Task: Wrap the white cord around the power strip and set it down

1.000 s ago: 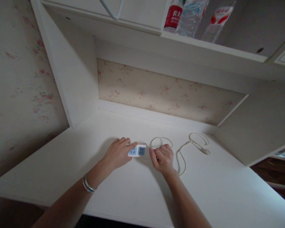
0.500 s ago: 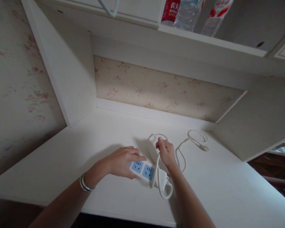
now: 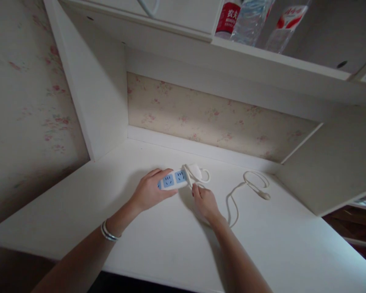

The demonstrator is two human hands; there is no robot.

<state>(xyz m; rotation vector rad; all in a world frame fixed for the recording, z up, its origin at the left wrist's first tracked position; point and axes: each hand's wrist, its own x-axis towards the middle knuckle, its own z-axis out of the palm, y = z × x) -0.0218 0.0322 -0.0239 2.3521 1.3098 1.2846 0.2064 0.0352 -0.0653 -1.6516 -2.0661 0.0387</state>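
My left hand [image 3: 152, 188] is wrapped round a white power strip [image 3: 171, 181] with blue sockets, thumb on the near side and fingers over the far side. The strip is held above the white desk, its sockets turned toward me. White cord loops round the strip's right end, and my right hand [image 3: 205, 200] pinches the power cord [image 3: 232, 199] close to that end. From under my right hand the cord runs right across the desk to a loose loop and a plug [image 3: 264, 195].
The white desk [image 3: 158, 252] has side panels left and right and a floral-papered wall [image 3: 219, 118] behind. Overhead, a cabinet shelf [image 3: 280, 61] holds several plastic bottles [image 3: 253, 18]. A dark opening with items lies beyond the desk's right side.
The power strip has tilted, its right end swinging up and away from me. My right hand has come down and left, drawing the cord round the strip's right end.
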